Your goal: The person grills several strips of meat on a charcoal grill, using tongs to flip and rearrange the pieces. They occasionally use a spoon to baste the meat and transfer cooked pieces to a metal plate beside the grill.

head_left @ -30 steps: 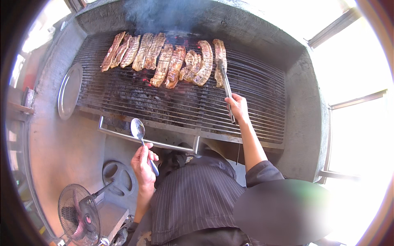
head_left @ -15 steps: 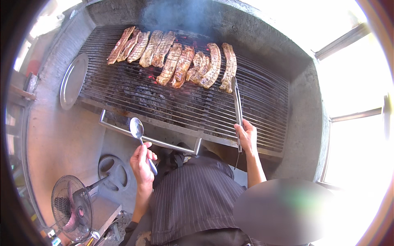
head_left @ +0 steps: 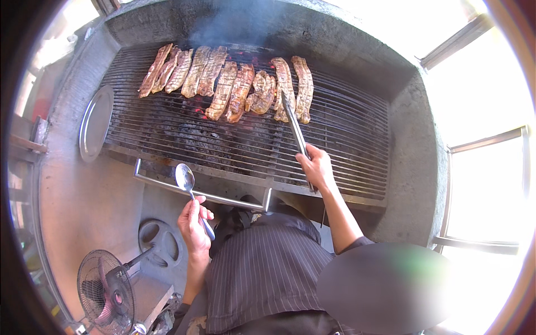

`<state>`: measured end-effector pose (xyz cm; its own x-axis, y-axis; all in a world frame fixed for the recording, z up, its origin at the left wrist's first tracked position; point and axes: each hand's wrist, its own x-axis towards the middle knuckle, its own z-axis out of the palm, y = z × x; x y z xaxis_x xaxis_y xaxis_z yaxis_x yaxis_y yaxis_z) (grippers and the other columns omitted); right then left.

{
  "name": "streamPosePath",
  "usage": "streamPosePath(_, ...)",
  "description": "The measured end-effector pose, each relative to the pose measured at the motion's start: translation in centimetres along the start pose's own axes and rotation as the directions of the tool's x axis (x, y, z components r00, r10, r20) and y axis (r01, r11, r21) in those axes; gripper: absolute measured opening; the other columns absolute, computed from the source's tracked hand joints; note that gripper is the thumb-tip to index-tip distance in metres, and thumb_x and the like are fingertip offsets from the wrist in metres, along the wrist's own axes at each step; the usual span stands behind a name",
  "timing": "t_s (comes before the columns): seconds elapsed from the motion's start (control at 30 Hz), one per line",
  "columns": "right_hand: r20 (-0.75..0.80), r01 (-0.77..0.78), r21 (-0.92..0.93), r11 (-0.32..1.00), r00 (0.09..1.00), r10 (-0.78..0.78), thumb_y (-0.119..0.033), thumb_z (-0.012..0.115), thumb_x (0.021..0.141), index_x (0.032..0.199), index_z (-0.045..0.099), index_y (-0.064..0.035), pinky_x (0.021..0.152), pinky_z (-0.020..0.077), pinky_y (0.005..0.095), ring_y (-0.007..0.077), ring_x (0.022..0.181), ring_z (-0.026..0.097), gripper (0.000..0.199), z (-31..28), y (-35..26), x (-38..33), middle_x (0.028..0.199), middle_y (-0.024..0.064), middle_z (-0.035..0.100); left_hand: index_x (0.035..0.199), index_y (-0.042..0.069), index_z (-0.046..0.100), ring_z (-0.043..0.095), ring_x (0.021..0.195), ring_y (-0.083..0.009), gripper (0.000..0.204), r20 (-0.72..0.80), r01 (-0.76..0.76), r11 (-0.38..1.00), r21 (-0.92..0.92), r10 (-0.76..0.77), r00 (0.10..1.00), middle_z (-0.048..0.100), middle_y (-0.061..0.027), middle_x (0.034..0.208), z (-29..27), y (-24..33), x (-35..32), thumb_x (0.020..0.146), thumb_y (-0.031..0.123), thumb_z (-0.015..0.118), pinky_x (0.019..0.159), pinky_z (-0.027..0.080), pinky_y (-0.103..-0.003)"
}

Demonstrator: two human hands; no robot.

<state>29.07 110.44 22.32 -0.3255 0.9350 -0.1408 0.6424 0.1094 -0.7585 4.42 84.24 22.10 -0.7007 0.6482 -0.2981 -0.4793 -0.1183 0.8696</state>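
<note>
My left hand (head_left: 195, 226) is closed round the handle of a metal spoon (head_left: 185, 177), held bowl-up in front of the grill's handle bar. In my right hand (head_left: 317, 167) is a pair of long metal tongs (head_left: 297, 129), reaching forward over the grate. The tongs' tips meet the near part of a pork belly strip (head_left: 283, 84), second from the right; whether they grip it I cannot tell. Another pork belly strip (head_left: 302, 89) lies just right of it. A shorter curled piece of meat (head_left: 261, 92) lies to its left, with several more browned strips (head_left: 196, 71) beyond.
The grill grate (head_left: 346, 139) spans a concrete pit with raised walls (head_left: 416, 134). Coals glow below and smoke rises at the back. An oval metal tray (head_left: 96, 124) leans at the left edge. A steel handle bar (head_left: 201, 192) runs along the front. A fan (head_left: 106, 293) stands lower left.
The tongs have moved left from the rightmost strip to the one beside it. That second strip now lies straighter and separate from the curled piece. My left hand still holds the spoon.
</note>
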Motion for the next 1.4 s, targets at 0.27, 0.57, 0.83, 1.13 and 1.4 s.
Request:
streamPosePath(0.27, -0.049, -0.032, 0.056, 0.998, 0.998, 0.035, -0.024, 0.068, 0.087, 0.093, 0.071, 0.0001, 0.065, 0.0530, 0.0406, 0.0288, 0.063, 0.067, 0.025, 1.9, 0.6, 7.5, 0.069, 0.0176, 0.068, 0.107, -0.002, 0.071, 0.055, 0.063, -0.0122, 0.027, -0.008, -0.020, 0.999, 0.033, 0.020, 1.000, 0.054, -0.0001, 0.068, 0.4, 0.9, -0.6, 0.107, 0.020, 0.056, 0.064, 0.049, -0.029)
streamPosePath(0.57, -0.090, -0.003, -0.054, 0.999, 0.996, -0.002, -0.031, 0.068, 0.085, 0.096, 0.073, -0.0020, 0.075, 0.0542, 0.0447, 0.0375, 0.079, 0.071, 0.032, 0.7, 1.2, 12.5, 0.079, 0.0234, 0.070, 0.107, -0.003, 0.071, 0.055, 0.063, -0.0123, 0.026, -0.045, -0.046, 0.999, 0.009, 0.047, 0.998, 0.054, 0.0000, 0.068, -1.0, 0.7, -1.5, 0.106, 0.019, 0.056, 0.064, 0.050, -0.029)
streamPosePath(0.83, -0.002, -0.032, -0.024, 0.999, 0.999, 0.032, -0.019, 0.069, 0.088, 0.115, 0.069, -0.0005, 0.069, 0.0522, 0.0385, 0.0223, 0.071, 0.067, 0.033, 1.7, 1.4, -3.1, 0.079, 0.0177, 0.070, 0.108, -0.003, 0.071, 0.054, 0.062, -0.0116, 0.025, -0.104, -0.036, 0.999, -0.008, 0.034, 0.994, 0.055, -0.0001, 0.068, -1.2, 0.1, -1.5, 0.106, 0.017, 0.056, 0.064, 0.049, -0.028)
streamPosePath(1.13, -0.076, -0.065, 0.005, 0.998, 0.995, 0.065, -0.018, 0.069, 0.088, 0.119, 0.068, -0.0016, 0.067, 0.0522, 0.0349, 0.0195, 0.067, 0.064, 0.036, -2.9, 4.1, -3.5, 0.079, 0.0149, 0.070, 0.108, -0.004, 0.070, 0.054, 0.063, -0.0112, 0.025, -0.015, -0.048, 0.999, 0.016, 0.048, 0.999, 0.055, -0.0004, 0.069, 2.8, 0.4, -0.6, 0.107, 0.017, 0.056, 0.063, 0.049, -0.028)
streamPosePath(1.4, -0.151, -0.104, 0.100, 0.990, 0.981, 0.118, -0.017, 0.070, 0.090, 0.112, 0.070, -0.0014, 0.060, 0.0455, 0.0333, 0.0130, 0.062, 0.052, 0.027, -6.2, 6.0, -1.1, 0.069, 0.0055, 0.060, 0.108, -0.006, 0.071, 0.055, 0.063, -0.0133, 0.026, -0.019, -0.038, 0.999, 0.007, 0.038, 0.999, 0.056, -0.0022, 0.070, 3.7, -0.8, -1.5, 0.106, 0.016, 0.058, 0.063, 0.051, -0.029)
